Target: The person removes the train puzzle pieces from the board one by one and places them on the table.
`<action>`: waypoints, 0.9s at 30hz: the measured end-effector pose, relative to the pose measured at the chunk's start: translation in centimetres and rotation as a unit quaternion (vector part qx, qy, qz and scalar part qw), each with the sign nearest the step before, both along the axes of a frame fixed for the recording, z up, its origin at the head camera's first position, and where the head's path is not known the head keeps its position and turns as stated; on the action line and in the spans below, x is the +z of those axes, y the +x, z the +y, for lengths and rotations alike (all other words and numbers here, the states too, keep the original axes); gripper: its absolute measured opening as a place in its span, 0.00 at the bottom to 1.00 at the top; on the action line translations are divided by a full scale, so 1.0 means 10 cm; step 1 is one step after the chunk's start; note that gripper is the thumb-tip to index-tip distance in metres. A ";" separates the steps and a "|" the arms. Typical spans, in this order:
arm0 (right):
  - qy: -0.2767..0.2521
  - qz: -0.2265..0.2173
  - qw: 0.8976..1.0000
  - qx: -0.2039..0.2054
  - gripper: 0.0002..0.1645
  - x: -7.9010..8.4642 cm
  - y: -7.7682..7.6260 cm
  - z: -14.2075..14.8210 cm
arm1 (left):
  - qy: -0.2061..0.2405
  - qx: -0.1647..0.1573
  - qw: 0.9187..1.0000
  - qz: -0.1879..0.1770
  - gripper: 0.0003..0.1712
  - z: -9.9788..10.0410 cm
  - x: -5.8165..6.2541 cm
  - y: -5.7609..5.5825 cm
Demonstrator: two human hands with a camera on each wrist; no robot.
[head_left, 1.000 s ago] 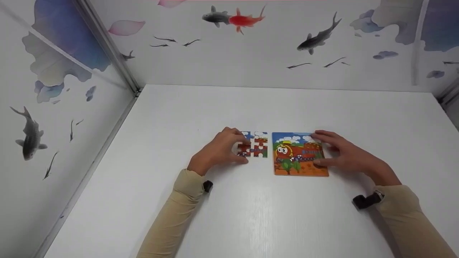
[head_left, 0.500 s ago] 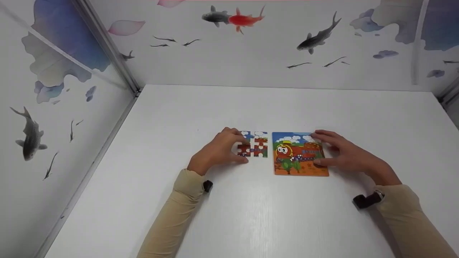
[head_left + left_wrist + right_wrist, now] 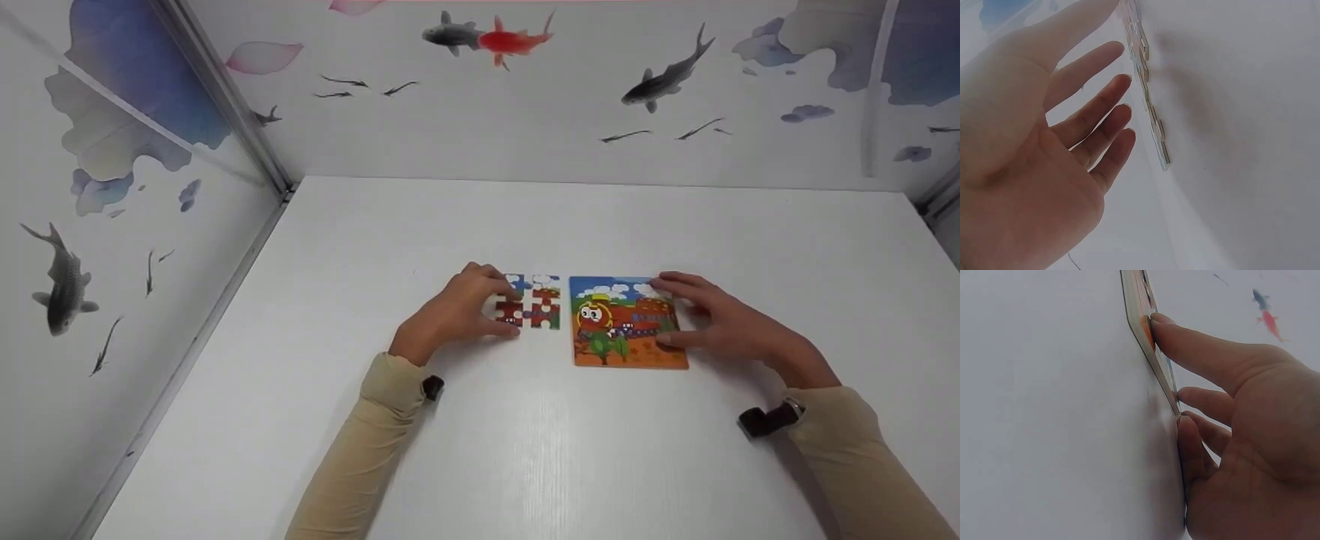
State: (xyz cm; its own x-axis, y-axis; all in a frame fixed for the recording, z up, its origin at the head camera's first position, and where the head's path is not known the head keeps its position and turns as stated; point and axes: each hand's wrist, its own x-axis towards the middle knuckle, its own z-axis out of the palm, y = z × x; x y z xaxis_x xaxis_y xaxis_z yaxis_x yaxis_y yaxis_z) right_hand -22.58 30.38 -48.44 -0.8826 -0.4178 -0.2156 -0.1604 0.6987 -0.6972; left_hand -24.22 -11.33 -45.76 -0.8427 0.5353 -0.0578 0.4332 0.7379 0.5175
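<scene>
Several joined jigsaw pieces (image 3: 545, 315), printed with red, blue and white cloud patches, lie flat on the white table, left of a square picture puzzle (image 3: 626, 337) of a smiling red train. Over the left part of the joined pieces is my left hand (image 3: 457, 309), hiding some of them; in the left wrist view its fingers (image 3: 1098, 107) spread loosely beside the pieces' thin edge (image 3: 1154, 124). My right hand (image 3: 724, 324) rests at the picture puzzle's right edge. The right wrist view shows its thumb touching the face of the puzzle (image 3: 1139, 326), with other fingers at the rim.
The white table (image 3: 525, 450) surrounds both puzzles. A white back wall (image 3: 525, 112) printed with fish borders its far edge, and a similar side wall (image 3: 187, 277) stands at left. Black straps (image 3: 769, 421) sit at both wrists.
My left hand has shifted very slightly away from me, its thumb now a little higher along the joined pieces. The right hand and both puzzles stay where they were.
</scene>
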 end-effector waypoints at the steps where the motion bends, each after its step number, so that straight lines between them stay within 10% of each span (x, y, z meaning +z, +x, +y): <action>1: 0.001 -0.001 1.000 -0.001 0.55 0.00 0.00 0.00 | 0.001 0.001 1.000 0.002 0.28 0.01 0.00 0.00; 27: 0.001 0.002 1.000 0.003 0.54 0.00 0.00 -0.01 | -0.014 -0.072 0.996 0.055 0.25 0.66 -0.04 0.13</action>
State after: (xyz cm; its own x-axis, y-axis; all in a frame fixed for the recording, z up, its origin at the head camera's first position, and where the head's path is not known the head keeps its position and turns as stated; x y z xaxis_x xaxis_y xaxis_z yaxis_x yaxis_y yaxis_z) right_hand -22.60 30.33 -48.46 -0.8808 -0.4233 -0.2123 -0.1683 0.6987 -0.6953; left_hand -22.95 -4.76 -46.15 -0.7598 0.6500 0.0144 0.5884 0.6782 0.4402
